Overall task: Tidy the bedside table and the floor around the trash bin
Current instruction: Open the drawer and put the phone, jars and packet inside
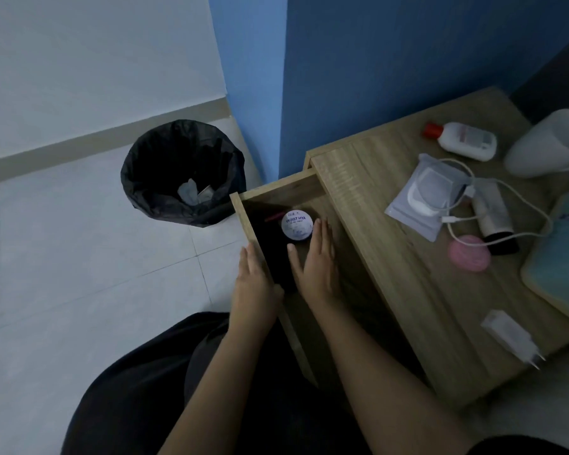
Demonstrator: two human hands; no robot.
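Observation:
The wooden bedside table [375, 205] has its drawer [243, 221] pulled out. A round cream jar [297, 224] with a white lid sits inside the drawer. My right hand [316, 267] lies in the drawer just beside the jar, fingers straight, holding nothing. My left hand [255, 287] rests on the drawer's front panel, thumb hooked over its edge. The trash bin [183, 172] with a black liner stands on the floor left of the table, with some crumpled paper inside.
On the tabletop lie a white bottle with a red cap [463, 141], a grey pouch [424, 200], a white cable [493, 218], a small hair dryer [493, 215], a pink round item [469, 257], a white charger plug [513, 336] and a lamp [549, 146]. Blue wall behind.

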